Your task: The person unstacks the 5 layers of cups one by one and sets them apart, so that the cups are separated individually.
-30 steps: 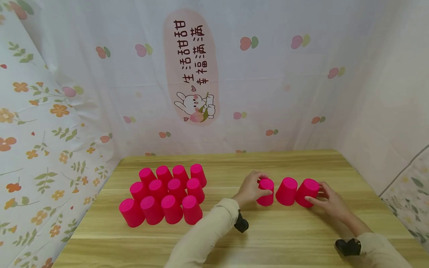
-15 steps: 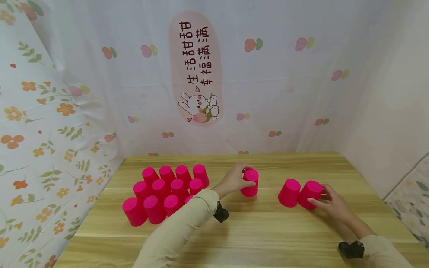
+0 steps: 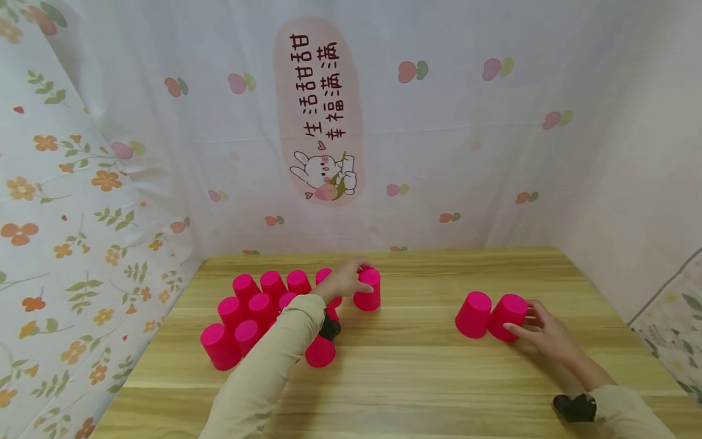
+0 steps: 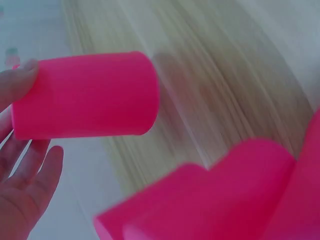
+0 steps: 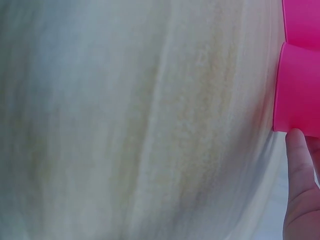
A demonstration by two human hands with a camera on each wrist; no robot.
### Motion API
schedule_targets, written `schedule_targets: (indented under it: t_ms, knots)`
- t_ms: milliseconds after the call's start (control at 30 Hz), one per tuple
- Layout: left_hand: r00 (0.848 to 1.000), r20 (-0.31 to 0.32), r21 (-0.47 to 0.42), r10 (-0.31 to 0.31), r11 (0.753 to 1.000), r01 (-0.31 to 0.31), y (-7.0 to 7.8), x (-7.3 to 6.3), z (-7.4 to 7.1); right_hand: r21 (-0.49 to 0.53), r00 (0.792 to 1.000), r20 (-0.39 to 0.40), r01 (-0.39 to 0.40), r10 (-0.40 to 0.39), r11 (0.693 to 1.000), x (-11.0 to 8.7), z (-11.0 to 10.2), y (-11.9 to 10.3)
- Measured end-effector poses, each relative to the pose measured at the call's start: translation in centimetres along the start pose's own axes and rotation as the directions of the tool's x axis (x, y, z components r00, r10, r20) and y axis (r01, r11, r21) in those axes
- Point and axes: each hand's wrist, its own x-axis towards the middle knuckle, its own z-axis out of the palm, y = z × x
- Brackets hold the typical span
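Observation:
My left hand (image 3: 344, 281) holds an upside-down pink cup (image 3: 370, 294) by its closed end, beside the back right of the cup group. In the left wrist view this cup (image 4: 90, 95) has thumb and fingers around its narrow end, its rim apparently just off the wood. At the right, my right hand (image 3: 551, 336) holds the side of another inverted pink cup (image 3: 503, 320), thumb in front and fingers behind. Close by on its left stands a further pink cup (image 3: 473, 314). The right wrist view catches the thumb (image 5: 300, 165) touching the cup (image 5: 302, 90).
Several inverted pink cups (image 3: 220, 347) stand in rows at the left of the wooden table (image 3: 417, 378). My left sleeve (image 3: 274, 360) hides part of them. A printed cloth (image 3: 428, 140) hangs behind the table's back edge.
My left hand has carried its cup leftward, away from the two right-hand cups to beside the group. The right hand has stayed at its cup.

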Motion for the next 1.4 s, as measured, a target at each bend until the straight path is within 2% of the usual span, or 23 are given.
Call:
schedule_targets:
  t_ms: [167, 367, 467, 700, 933, 1033, 1100, 1133, 1167, 1200, 1233, 1267, 1367, 1400]
  knots:
    - [0.998, -0.014, -0.005, -0.060, 0.998, 0.060, -1.4, 0.0, -0.4, 0.003, 1.000, -0.010, 0.002, -0.002, 1.000, 0.0, 0.0, 0.0]
    - [0.997, -0.049, 0.050, -0.066, 0.996, 0.068, -2.5, -0.1, 0.1, 0.026, 1.000, 0.010, -0.008, 0.008, 1.000, -0.1, 0.0, -0.2]
    - [0.995, -0.063, 0.070, -0.072, 0.995, 0.077, -2.7, -0.2, 0.3, 0.021, 1.000, 0.005, -0.007, 0.007, 1.000, -0.2, 0.0, -0.1]
    - [0.989, -0.089, 0.056, -0.120, 0.990, 0.126, -2.8, -0.3, 0.6, 0.026, 1.000, -0.008, 0.006, -0.005, 1.000, -0.3, 0.0, 0.1]
    - [0.988, -0.102, 0.098, -0.112, 0.988, 0.122, -3.0, -0.3, 0.8, 0.022, 1.000, -0.002, 0.000, 0.000, 1.000, -0.4, 0.0, -0.2]
    - [0.986, -0.094, 0.092, -0.137, 0.985, 0.145, -3.2, 0.0, 0.9, 0.023, 1.000, 0.004, 0.001, -0.001, 1.000, -0.4, 0.0, -0.3]
    - [0.984, -0.075, 0.093, -0.159, 0.982, 0.166, -4.2, 0.8, 1.1, 0.020, 1.000, 0.000, 0.002, -0.002, 1.000, -0.3, 0.0, -0.2]
    - [0.986, -0.072, 0.103, -0.147, 0.983, 0.154, -4.2, 0.9, 1.0, 0.014, 1.000, -0.002, 0.002, -0.002, 1.000, -0.3, 0.0, -0.2]
    - [0.991, -0.074, 0.107, -0.110, 0.987, 0.118, -5.8, 1.9, 1.3, 0.014, 1.000, -0.002, 0.004, -0.004, 1.000, -0.2, 0.0, -0.2]
    - [0.993, -0.061, 0.100, -0.104, 0.989, 0.110, -6.6, 2.5, 1.4, 0.015, 1.000, -0.002, 0.005, -0.005, 1.000, -0.2, 0.0, -0.2]
    - [0.996, -0.063, 0.106, -0.057, 0.992, 0.063, -8.0, 3.3, 1.7, 0.018, 1.000, -0.002, 0.006, -0.006, 1.000, -0.2, 0.0, -0.2]
    - [0.997, -0.054, 0.102, -0.048, 0.993, 0.053, -8.4, 3.7, 1.6, 0.021, 1.000, -0.002, 0.006, -0.006, 1.000, -0.2, 0.0, -0.2]
    - [0.999, -0.044, 0.080, -0.030, 0.996, 0.033, -7.9, 4.1, 1.1, 0.029, 1.000, 0.006, 0.009, -0.009, 1.000, -0.2, 0.0, -0.1]
    - [0.997, -0.034, 0.075, -0.062, 0.995, 0.065, -6.0, 3.3, 0.5, 0.032, 1.000, 0.007, 0.010, -0.010, 0.999, -0.2, 0.0, -0.1]
